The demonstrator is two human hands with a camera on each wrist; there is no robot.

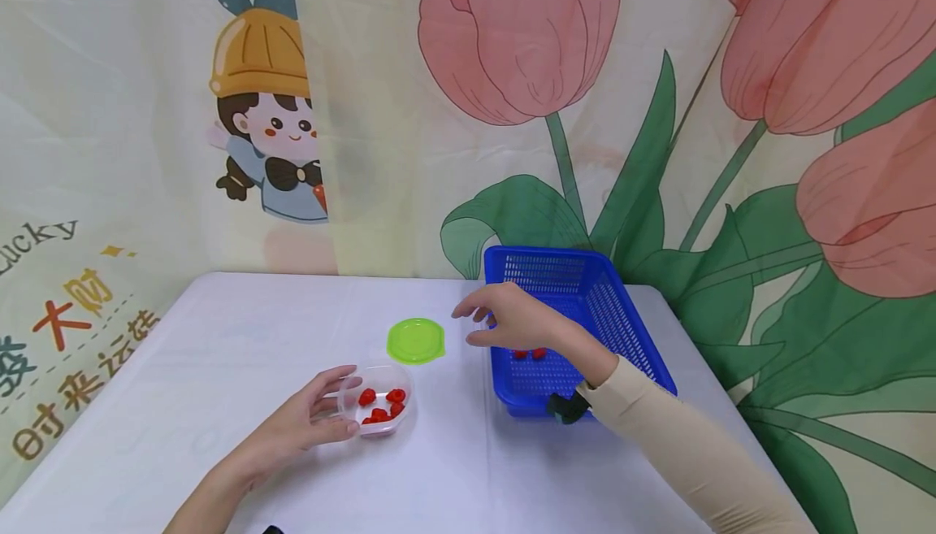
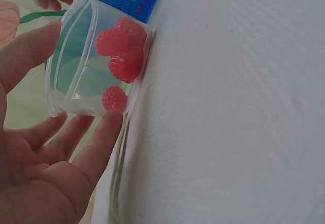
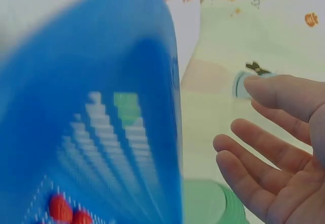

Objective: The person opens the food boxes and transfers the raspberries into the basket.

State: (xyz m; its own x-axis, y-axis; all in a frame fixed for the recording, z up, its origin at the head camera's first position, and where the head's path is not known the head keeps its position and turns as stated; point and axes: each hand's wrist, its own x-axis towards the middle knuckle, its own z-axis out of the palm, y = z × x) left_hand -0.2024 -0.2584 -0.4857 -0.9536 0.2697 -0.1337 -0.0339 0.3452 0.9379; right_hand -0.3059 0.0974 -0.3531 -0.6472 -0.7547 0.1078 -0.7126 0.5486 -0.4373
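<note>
On the white tabletop, my left hand (image 1: 303, 420) holds a small clear plastic tub (image 1: 378, 430), thumb and fingers spread around its sides. Several red raspberries (image 2: 124, 64) lie on the tub's bottom, seen through its wall in the left wrist view. My right hand (image 1: 519, 319) hovers over the left side of a blue plastic basket (image 1: 638, 331), holding nothing, its fingers loosely bent and apart from the thumb. Red raspberries (image 1: 539, 353) lie on the basket floor below this hand, partly hidden by the hand and wrist.
A bright green round lid (image 1: 415, 340) lies flat on the white-covered table (image 1: 292, 323), behind the tub and left of the basket. A printed curtain (image 1: 380, 111) with tulips and a cartoon figure hangs behind the table's back edge.
</note>
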